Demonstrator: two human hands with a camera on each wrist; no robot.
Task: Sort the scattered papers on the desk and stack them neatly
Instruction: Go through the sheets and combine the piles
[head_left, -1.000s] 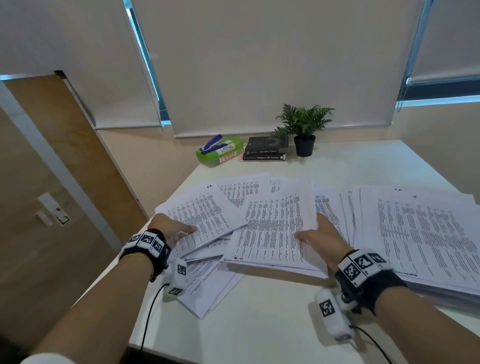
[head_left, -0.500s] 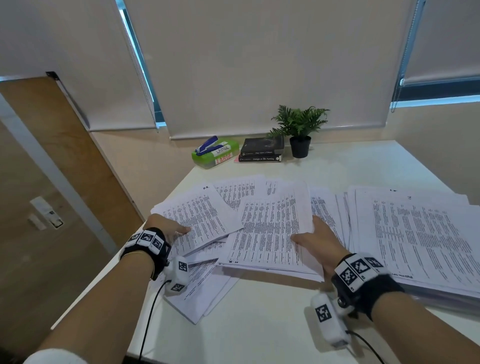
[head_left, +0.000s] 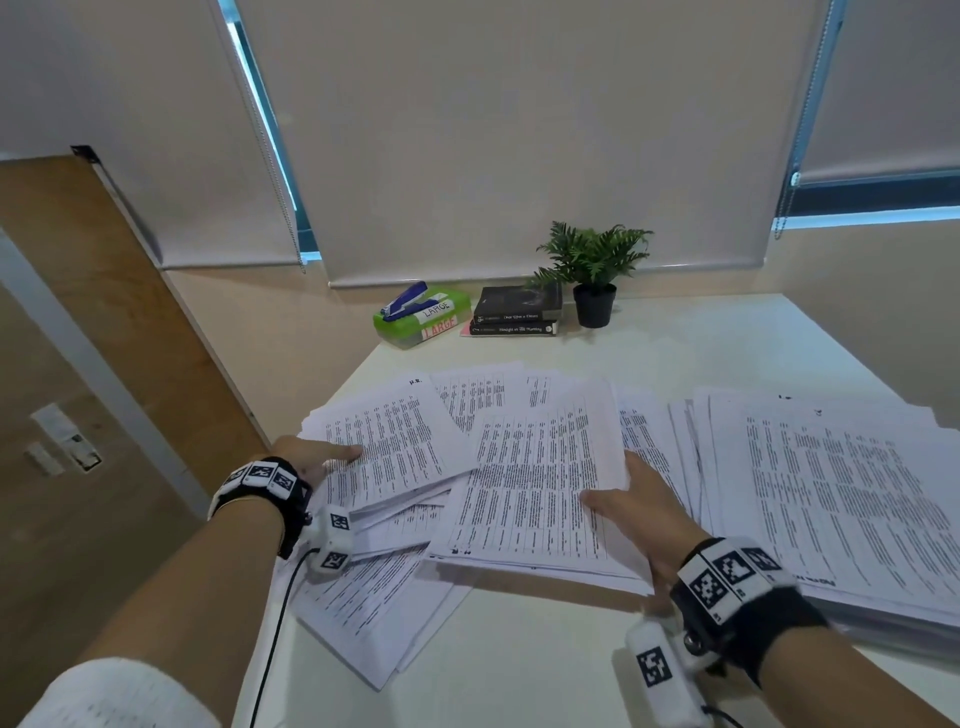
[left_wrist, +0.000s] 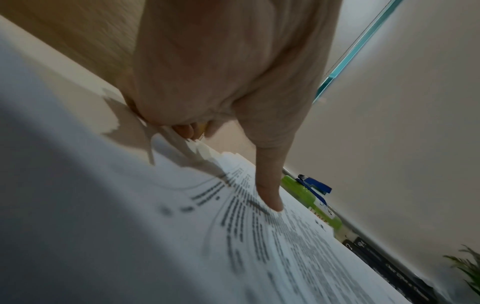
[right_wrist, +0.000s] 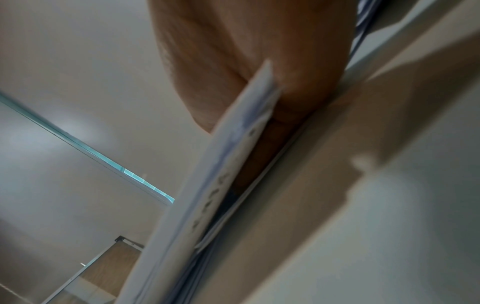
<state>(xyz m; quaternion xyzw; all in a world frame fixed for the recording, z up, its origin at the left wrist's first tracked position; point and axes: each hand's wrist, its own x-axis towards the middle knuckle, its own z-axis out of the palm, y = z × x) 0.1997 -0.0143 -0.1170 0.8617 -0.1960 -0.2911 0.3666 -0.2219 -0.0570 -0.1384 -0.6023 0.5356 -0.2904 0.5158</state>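
Sheets (head_left: 535, 478) are pinched at their right edge by the right hand (head_left: 641, 506), long axis near-to-far; the left hand (head_left: 311, 457) grips the left bundle (head_left: 395, 447).

White papers (head_left: 535, 483), black print

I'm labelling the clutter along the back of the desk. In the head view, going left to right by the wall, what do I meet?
Green box with the blue stapler on top → two stacked dark books → potted plant.
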